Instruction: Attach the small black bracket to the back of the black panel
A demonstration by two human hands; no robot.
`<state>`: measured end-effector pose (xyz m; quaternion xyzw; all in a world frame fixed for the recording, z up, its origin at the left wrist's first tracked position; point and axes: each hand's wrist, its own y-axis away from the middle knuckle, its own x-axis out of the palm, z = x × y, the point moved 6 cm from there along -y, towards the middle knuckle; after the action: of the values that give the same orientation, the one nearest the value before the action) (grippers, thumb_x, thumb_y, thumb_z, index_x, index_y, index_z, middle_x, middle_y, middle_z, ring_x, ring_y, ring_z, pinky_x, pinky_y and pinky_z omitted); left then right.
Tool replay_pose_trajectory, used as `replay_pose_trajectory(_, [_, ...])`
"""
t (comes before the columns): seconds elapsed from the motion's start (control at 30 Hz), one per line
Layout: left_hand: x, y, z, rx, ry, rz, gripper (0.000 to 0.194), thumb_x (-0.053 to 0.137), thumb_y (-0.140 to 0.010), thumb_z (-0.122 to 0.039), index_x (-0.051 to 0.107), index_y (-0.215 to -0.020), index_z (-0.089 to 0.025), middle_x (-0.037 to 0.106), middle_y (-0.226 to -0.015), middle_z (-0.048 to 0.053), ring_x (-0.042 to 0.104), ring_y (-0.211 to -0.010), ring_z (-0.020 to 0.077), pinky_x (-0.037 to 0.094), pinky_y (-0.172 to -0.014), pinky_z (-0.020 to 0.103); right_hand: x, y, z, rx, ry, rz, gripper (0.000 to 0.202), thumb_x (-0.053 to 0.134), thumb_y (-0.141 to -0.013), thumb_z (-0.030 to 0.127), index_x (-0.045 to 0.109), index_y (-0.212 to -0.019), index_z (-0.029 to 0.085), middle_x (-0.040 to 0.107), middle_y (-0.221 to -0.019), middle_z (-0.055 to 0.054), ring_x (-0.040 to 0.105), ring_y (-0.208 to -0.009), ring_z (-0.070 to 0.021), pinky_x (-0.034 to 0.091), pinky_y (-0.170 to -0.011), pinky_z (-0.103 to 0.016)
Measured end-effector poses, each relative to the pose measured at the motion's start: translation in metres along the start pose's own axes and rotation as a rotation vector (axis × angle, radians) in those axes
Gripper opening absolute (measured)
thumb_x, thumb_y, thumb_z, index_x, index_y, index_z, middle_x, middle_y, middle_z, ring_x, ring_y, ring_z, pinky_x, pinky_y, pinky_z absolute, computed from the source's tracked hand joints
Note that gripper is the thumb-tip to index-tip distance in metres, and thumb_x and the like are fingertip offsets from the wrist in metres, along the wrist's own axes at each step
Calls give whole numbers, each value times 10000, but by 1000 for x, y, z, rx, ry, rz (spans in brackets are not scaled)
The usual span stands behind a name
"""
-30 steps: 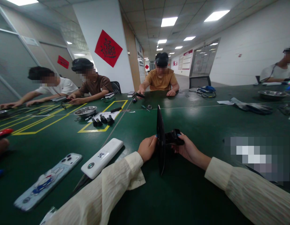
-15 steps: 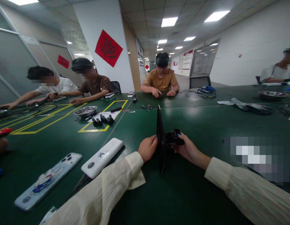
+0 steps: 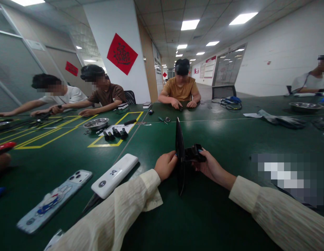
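Observation:
A thin black panel (image 3: 180, 157) stands edge-on before me, its face turned too far away to tell its kind. A chunky black mount (image 3: 194, 153) projects from its right side. My left hand (image 3: 165, 165) is closed at the panel's left side, thumb against it and fingers partly hidden. On the other side, my right hand (image 3: 210, 165) grips the mount with the thumb on top; its other fingers are partly out of sight underneath. Left of my left hand lie a white power bank (image 3: 115, 176) and a phone in a cartoon case (image 3: 54, 202).
Several black cone-shaped parts (image 3: 115, 134) stand near a metal bowl (image 3: 96, 123). A grey glove (image 3: 281, 119) lies at the right on the green table (image 3: 216, 216). Across from me sits a person in a tan shirt (image 3: 180, 90). At the left edge, another hand (image 3: 2, 162) holds something red.
My hands, the panel and the mount stay almost still. The view shifts very slightly. The hand with the red object at the left edge has moved a little.

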<state>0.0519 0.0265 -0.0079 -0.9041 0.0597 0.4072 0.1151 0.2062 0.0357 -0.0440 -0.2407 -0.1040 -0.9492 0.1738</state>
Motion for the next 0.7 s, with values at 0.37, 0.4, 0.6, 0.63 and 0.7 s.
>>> replay_pose_trajectory(0.37, [1, 0, -2, 25, 30, 3, 355, 311, -848, -302, 601, -727, -136, 654, -762, 70, 582, -730, 195, 440, -686, 291, -2, -2, -1, -11, -8, -5, 274, 475, -765, 336, 394, -1004, 228, 594, -706, -11, 570, -578, -167, 383, -465, -244])
replay_pose_trajectory(0.4, [1, 0, -2, 25, 36, 3, 366, 309, -848, -307, 605, -722, -134, 652, -749, 69, 579, -720, 194, 439, -684, 291, -1, -2, -1, -7, -7, -16, 263, 466, -769, 330, 394, -1000, 227, 594, -699, -12, 569, -573, -165, 383, -463, -243])
replay_pose_trajectory(0.6, [2, -1, 2, -29, 53, -1, 454, 279, -864, -360, 581, -620, -124, 615, -642, 61, 556, -646, 182, 427, -623, 277, 1, 1, 2, -5, -14, -26, 262, 461, -776, 313, 393, -1013, 225, 590, -703, -10, 566, -567, -167, 377, -457, -243])
replay_pose_trajectory(0.63, [2, -1, 2, -36, 56, 0, 464, 275, -867, -370, 576, -613, -125, 613, -638, 61, 556, -644, 182, 428, -618, 277, 1, 1, 2, -6, -18, -20, 263, 470, -773, 317, 394, -1008, 226, 587, -705, -7, 566, -570, -168, 377, -460, -245])
replay_pose_trajectory(0.7, [2, -1, 2, -37, 74, -6, 461, 278, -872, -377, 581, -628, -129, 622, -653, 60, 562, -660, 185, 435, -630, 278, 1, 1, 2, -2, -21, -12, 265, 483, -770, 322, 394, -1002, 229, 585, -714, -7, 569, -581, -170, 379, -470, -249])
